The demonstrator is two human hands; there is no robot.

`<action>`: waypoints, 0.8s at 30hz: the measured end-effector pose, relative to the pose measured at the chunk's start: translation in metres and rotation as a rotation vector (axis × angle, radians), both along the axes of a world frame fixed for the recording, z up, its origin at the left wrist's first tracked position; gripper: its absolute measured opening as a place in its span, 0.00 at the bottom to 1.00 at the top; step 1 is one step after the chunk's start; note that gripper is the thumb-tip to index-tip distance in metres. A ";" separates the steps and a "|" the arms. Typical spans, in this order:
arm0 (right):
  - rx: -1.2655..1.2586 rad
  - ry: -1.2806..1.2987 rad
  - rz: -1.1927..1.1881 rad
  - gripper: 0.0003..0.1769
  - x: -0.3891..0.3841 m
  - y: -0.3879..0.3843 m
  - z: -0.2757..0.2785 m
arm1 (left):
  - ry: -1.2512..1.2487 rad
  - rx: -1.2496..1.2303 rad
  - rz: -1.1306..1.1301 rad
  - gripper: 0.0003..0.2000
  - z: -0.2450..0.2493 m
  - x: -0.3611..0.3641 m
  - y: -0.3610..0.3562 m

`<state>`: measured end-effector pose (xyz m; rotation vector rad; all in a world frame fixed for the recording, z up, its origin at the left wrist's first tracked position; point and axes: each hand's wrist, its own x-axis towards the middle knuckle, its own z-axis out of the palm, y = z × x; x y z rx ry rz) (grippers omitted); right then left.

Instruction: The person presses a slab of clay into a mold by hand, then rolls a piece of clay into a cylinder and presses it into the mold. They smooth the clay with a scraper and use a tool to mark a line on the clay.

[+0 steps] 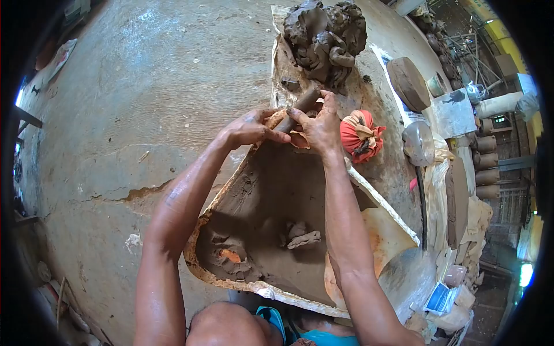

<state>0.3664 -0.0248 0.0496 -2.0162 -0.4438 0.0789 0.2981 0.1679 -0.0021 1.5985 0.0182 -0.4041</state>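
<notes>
A large mould (209, 216) with a pale, crusted rim and a lining of dark clay lies just in front of my body. At its far corner, a thick roll of grey clay (299, 108) slants over the rim. My right hand (321, 126) is closed round this roll, thumb on its near side. Beside it, my left hand (254, 128) grips the rim, with the thumb on the inner side and the fingers partly hidden. Loose clay scraps (303, 237) rest inside the mould. A red cloth bundle (362, 136), tied on top, sits right of my right hand.
A big heap of wet clay (326, 40) stands on a stained sheet (281, 55) beyond my hands. To the right are a round clay slab (408, 83), a transparent bowl (418, 143) and a dark stick (420, 202). Several clay pots (486, 161) line the far right. The concrete floor (115, 127) is cracked.
</notes>
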 end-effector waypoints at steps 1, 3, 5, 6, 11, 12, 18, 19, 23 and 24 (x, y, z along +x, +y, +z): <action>-0.027 -0.024 -0.066 0.41 -0.002 -0.001 -0.002 | 0.008 -0.038 0.014 0.53 -0.003 0.002 0.000; -0.041 0.022 -0.070 0.42 0.002 -0.004 -0.007 | 0.029 -0.118 0.053 0.45 -0.010 0.003 0.002; -0.047 -0.033 -0.078 0.48 0.004 -0.006 -0.009 | 0.025 -0.056 0.099 0.44 -0.015 0.005 0.000; -0.022 -0.195 -0.066 0.49 0.005 -0.007 -0.010 | -0.020 -0.020 0.114 0.44 -0.012 0.006 -0.001; 0.002 -0.015 0.107 0.36 0.023 -0.030 0.003 | 0.073 0.121 0.023 0.46 0.014 0.002 0.002; -0.005 0.069 0.124 0.33 0.020 -0.034 0.012 | -0.010 0.118 0.039 0.47 0.009 0.005 0.000; -0.303 -0.125 0.080 0.20 -0.003 -0.048 0.030 | -0.041 -0.064 0.054 0.49 -0.001 0.008 -0.002; -0.304 -0.124 0.079 0.20 -0.005 -0.051 0.027 | -0.030 -0.084 0.050 0.48 0.004 0.006 -0.002; -0.287 -0.228 0.171 0.20 -0.012 -0.056 0.021 | 0.042 0.115 0.077 0.46 0.021 0.005 -0.002; -0.355 -0.259 0.163 0.19 -0.014 -0.055 0.023 | -0.017 0.095 0.078 0.47 -0.002 0.016 -0.001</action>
